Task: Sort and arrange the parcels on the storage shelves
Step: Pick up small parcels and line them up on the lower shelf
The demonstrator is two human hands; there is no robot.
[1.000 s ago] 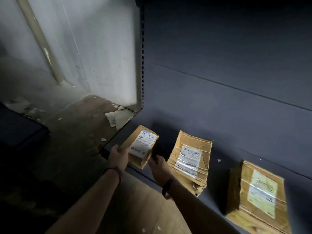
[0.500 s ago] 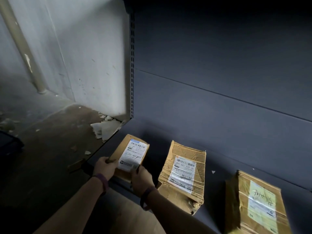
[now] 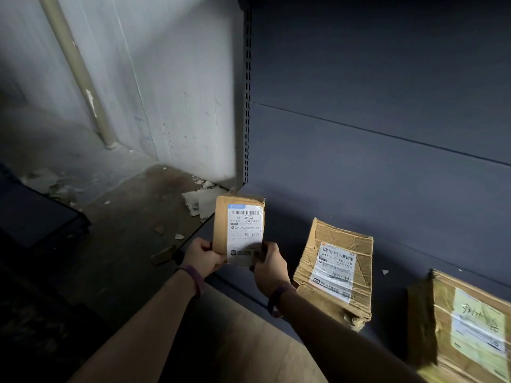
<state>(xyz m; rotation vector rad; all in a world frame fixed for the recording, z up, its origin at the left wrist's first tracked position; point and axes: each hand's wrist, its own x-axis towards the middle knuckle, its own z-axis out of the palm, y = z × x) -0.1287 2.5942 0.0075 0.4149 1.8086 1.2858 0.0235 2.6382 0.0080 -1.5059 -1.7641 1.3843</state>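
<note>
Low in the middle of the frame, a small brown parcel (image 3: 240, 230) was upright in both hands with its barcode label facing the camera, over the left end of the bottom shelf (image 3: 392, 299) and seemingly clear of the deck. The left hand (image 3: 203, 257) pinched its lower left corner, fingers (image 3: 206, 246) curled round the edge. The right hand (image 3: 269, 268) gripped the lower right corner, its fingers (image 3: 266, 248) clenched over the bottom of the label. To the right, a crumpled taped parcel (image 3: 334, 272) leaned back toward the grey rear panel. Further down in the lower right corner of the frame was a larger parcel with a handwritten label (image 3: 470, 327). Both rested on the deck, well apart from each other. The step in hand looked like reading the label and then giving this parcel its place at the left end of the row. To do it well, the bottom edge should probably meet the deck first, just right of the slotted upright (image 3: 247, 92), and the top then tip back against the panel at the same lean as its neighbours. The label should face out and a gap be left beside the taped parcel. With the grip only at the bottom corners, the parcel could topple forward off the shelf lip if let go before it leaned securely.
</note>
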